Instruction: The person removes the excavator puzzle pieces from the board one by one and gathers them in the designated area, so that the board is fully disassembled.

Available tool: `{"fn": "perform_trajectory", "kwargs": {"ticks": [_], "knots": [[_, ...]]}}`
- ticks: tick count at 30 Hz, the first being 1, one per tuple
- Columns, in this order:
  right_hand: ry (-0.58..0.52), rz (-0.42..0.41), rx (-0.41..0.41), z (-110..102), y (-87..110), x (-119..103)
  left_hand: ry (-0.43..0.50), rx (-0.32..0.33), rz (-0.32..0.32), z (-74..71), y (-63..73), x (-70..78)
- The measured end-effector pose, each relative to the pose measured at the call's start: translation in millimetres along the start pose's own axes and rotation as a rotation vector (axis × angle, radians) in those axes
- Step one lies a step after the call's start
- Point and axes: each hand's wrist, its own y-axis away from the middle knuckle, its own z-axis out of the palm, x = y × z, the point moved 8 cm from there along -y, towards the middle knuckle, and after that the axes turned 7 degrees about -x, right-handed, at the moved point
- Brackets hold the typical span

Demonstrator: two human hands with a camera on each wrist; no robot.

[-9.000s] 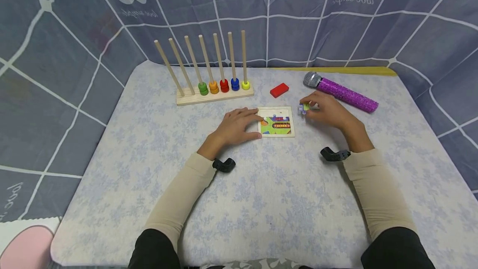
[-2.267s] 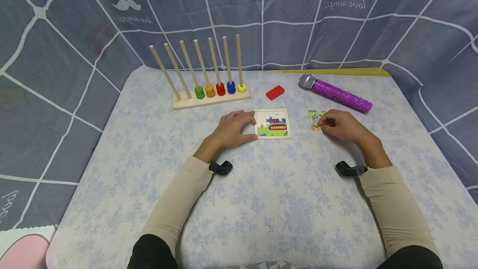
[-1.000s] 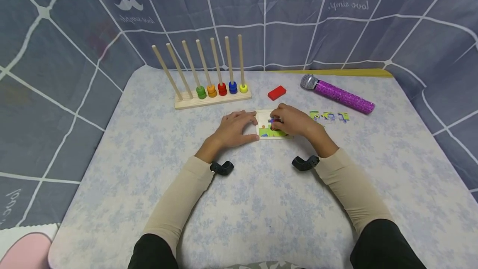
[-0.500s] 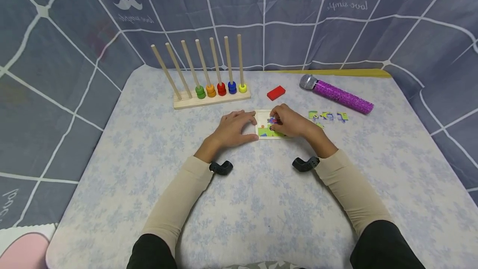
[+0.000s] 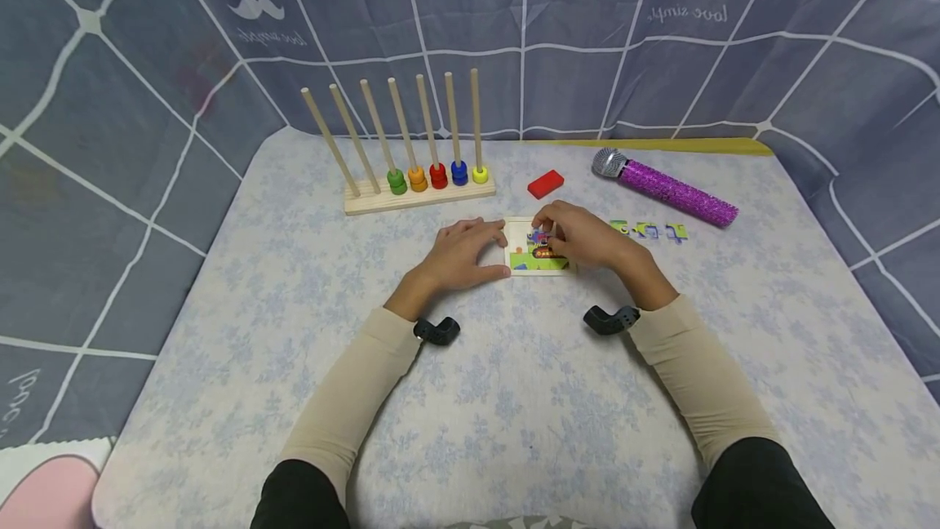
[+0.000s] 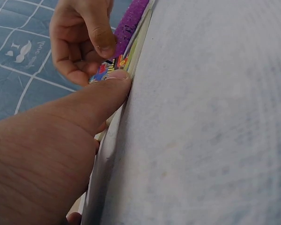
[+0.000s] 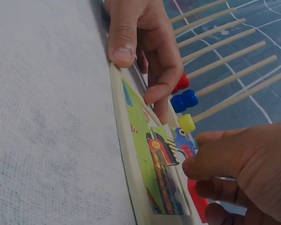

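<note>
A small jigsaw puzzle in a pale wooden frame (image 5: 538,273) lies on the table, partly filled with a picture of a tracked machine on green ground. My left hand (image 5: 458,255) holds the frame's left side, thumb at the near corner and fingers toward the far one. Over the upper right of the puzzle, my right hand (image 5: 587,235) pinches a blue and red puzzle piece (image 7: 181,138) between thumb and index finger. That hand covers the frame's right part in the head view. Just right of it lie several loose puzzle pieces (image 5: 646,229).
A pegged wooden counting rack (image 5: 419,198) with coloured beads stands at the back left. Beyond the frame lies a red block (image 5: 546,184). A glittery purple microphone (image 5: 679,192) rests behind the loose pieces. Wrist cameras (image 5: 436,331) sit on both wrists.
My right hand moved from the loose pieces left to the puzzle, then shifted slightly right over it, uncovering more of the picture. My left hand stayed at the frame.
</note>
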Motion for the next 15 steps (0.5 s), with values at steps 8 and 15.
{"fn": "perform_trajectory", "kwargs": {"ticks": [8,15], "knots": [[0.081,-0.015,0.032,-3.4,0.9,-3.0,0.003,0.002,0.006,0.1,-0.8,-0.1],[0.137,-0.008,0.035,-2.3,-0.5,-0.5,0.004,0.002,0.005,0.0,-0.3,-0.3]]}}
